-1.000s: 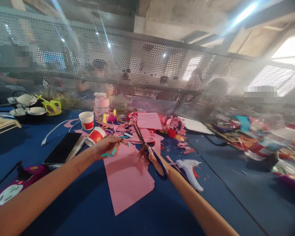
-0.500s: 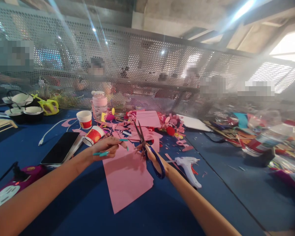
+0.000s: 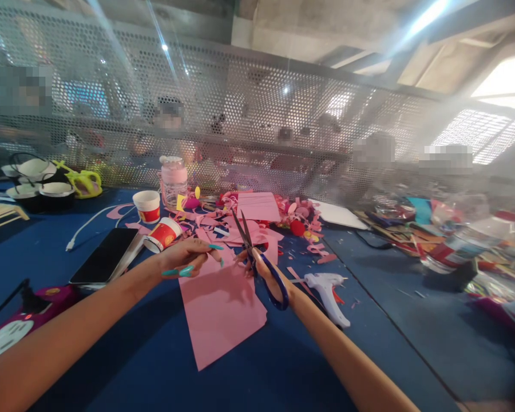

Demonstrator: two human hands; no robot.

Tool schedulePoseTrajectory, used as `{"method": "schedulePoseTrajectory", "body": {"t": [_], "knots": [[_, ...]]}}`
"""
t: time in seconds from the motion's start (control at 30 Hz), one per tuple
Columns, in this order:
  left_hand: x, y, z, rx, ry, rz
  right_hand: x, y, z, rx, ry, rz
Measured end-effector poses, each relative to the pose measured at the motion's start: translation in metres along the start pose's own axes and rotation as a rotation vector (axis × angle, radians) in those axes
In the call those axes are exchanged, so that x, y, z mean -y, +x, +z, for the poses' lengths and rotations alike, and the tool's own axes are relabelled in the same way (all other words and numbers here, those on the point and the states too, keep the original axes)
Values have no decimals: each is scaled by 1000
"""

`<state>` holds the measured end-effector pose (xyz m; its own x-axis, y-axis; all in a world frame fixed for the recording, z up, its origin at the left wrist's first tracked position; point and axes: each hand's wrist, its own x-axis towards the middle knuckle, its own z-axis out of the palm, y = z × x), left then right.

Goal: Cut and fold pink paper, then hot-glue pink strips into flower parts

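My right hand (image 3: 264,269) is closed around the dark blue handles of a pair of scissors (image 3: 275,286). Their blades point up and away, slightly parted. To the left, my left hand (image 3: 191,257) has its fingers curled, thumb and forefinger close together above the pink paper; anything between them is too small to make out. Long turquoise nails show on this hand. Under both hands a large sheet of pink paper (image 3: 223,320) lies on the blue table (image 3: 154,355), one edge cut unevenly. Beyond the scissors is a pile of pink paper scraps (image 3: 210,220).
A white glue gun (image 3: 328,292) lies right of my right hand. Two paper cups (image 3: 146,207), one tipped over, and a phone (image 3: 107,257) are at left. A pink-lidded jar (image 3: 174,180) stands before a perforated metal screen (image 3: 257,114). A plastic bottle (image 3: 467,243) lies right.
Almost nothing differs. The scissor blades look slightly wider apart, and the view has shifted a little; both hands keep their places over the pink sheet.
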<state>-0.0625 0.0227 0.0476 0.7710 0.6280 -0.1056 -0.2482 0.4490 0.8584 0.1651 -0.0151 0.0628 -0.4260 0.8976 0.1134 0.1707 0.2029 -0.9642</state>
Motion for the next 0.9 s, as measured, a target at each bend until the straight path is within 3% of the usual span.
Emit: {"method": "schedulePoseTrajectory", "body": {"t": [0.2, 0.5, 0.63, 0.9], "knots": [[-1, 0, 3, -41, 61, -3, -5, 4, -1, -29, -68, -35], [-10, -3, 12, -2, 202, -9, -11, 6, -1, -12, -207, -46], [-11, -3, 15, -54, 284, 43, -8, 5, 0, -23, -280, -52], [-12, -4, 17, -84, 325, -5, -10, 4, 3, -13, -296, -57]]}}
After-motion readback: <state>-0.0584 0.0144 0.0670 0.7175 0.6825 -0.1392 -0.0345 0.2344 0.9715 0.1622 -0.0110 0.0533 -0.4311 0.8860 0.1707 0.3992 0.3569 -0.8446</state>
